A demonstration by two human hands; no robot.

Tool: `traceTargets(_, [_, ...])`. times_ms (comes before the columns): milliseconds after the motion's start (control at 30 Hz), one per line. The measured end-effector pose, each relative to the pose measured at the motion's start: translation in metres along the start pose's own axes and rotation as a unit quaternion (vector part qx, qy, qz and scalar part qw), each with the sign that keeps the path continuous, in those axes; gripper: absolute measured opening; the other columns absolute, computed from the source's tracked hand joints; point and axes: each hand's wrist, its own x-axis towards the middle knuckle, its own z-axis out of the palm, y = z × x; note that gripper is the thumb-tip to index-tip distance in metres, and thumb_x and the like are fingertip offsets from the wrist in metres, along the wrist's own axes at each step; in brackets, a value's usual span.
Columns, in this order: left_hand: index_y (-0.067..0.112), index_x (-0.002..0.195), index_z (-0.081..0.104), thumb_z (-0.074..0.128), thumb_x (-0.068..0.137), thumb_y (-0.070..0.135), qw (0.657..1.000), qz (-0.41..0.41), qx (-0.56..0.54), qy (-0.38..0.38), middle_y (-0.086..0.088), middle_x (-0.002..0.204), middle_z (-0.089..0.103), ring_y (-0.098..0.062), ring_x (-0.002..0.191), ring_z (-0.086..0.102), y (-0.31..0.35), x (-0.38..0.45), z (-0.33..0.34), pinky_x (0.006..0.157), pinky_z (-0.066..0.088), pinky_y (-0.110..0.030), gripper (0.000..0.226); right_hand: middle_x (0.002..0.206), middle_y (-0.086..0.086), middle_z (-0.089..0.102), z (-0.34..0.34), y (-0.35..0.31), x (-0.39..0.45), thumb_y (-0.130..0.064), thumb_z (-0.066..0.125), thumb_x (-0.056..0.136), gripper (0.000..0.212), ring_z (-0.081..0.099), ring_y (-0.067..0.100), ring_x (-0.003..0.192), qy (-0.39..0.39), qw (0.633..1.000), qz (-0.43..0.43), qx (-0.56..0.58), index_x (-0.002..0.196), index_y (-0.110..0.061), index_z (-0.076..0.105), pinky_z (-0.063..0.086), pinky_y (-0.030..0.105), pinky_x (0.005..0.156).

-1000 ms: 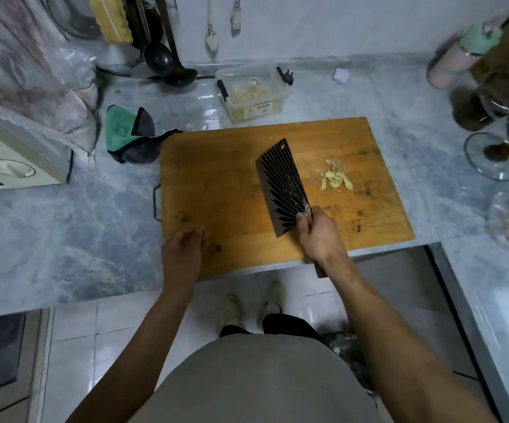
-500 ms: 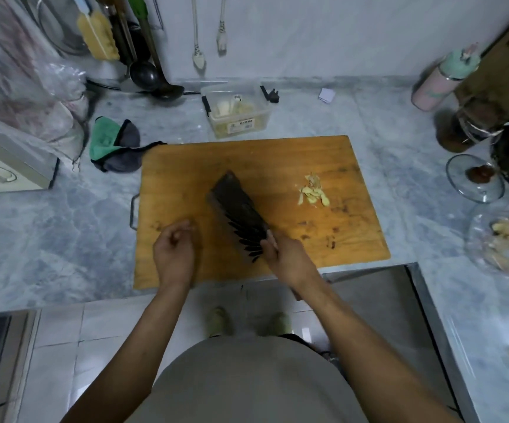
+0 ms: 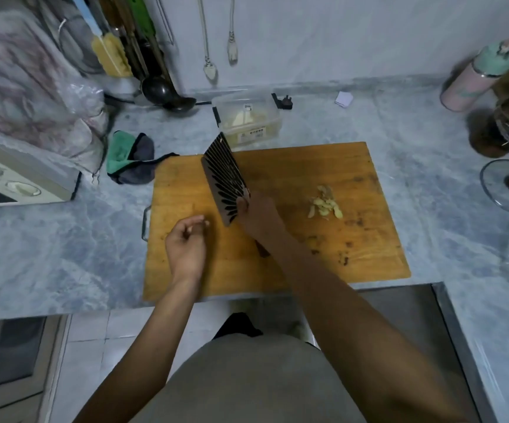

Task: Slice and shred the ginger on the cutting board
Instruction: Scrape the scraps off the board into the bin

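Grip: your right hand [image 3: 258, 213] was wrapped tight round the cleaver [image 3: 225, 181] right where handle meets blade, probably choked up for control.
Left hand: your left hand [image 3: 186, 242] sat on the cutting board [image 3: 277, 264] with fingers loosely curled; couldn't tell if it pinched anything (maybe a scrap, too small to see).
Cleaver: dark, broad rectangular blade with a ribbed fan pattern, tipped up on edge over the board's left-middle, looked poised between cuts.
Ginger: the ginger [image 3: 325, 206] lay as a small pale yellow-green pile of thin slices right of the blade, apart from both hands, I'd guess parked out of the way.
Board: worn orange wood, dark stains, flat on the grey marbled counter [image 3: 48, 245].
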Motion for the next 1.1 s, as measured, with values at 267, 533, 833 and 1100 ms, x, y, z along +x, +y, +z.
traceTargets(267, [0.015,0.106,0.072,0.056,0.100,0.023,0.995,0.041,0.072,-0.057,0.006,0.098,0.068,-0.004,0.088,0.059,0.012,0.054,0.008,0.070,0.040,-0.006,0.018,0.108,0.013,0.065,-0.022,0.046,-0.026,-0.025,0.041,0.109,0.034,0.063,0.029,0.100,0.106,0.984,0.125,0.075,0.122,0.001,0.057,0.036,0.023,0.069])
traceTargets(533, [0.012,0.105,0.069,0.054,0.100,0.021,0.985,0.076,0.085,-0.129,0.000,0.082,0.065,0.002,0.054,0.052,0.014,0.056,0.053,0.046,0.038,-0.011,0.018,0.103,0.020,0.067,-0.042,0.052,-0.045,-0.029,0.042,0.108,0.034,0.063,0.037,0.089,0.165,0.976,0.137,0.028,0.120,0.000,0.055,0.035,0.029,0.062])
traceTargets(833, [0.022,0.104,0.067,0.053,0.100,0.023,0.970,0.105,0.090,-0.200,0.004,0.086,0.064,-0.001,0.061,0.054,0.017,0.034,0.092,0.052,0.042,-0.016,0.014,0.099,0.014,0.071,-0.045,0.094,-0.076,-0.035,0.046,0.106,0.035,0.067,0.032,0.089,0.113,0.985,0.125,0.043,0.116,-0.005,0.062,0.049,0.035,0.068])
traceTargets(1100, [0.009,0.111,0.066,0.052,0.100,0.019,0.951,0.188,0.196,-0.151,-0.008,0.110,0.065,-0.023,0.100,0.058,-0.024,0.008,0.095,0.090,0.042,-0.032,0.020,0.091,0.011,0.070,-0.114,0.131,-0.089,-0.036,0.046,0.106,0.034,0.064,0.028,0.078,0.173,0.984,0.047,-0.018,0.120,-0.010,0.061,0.049,0.037,0.064])
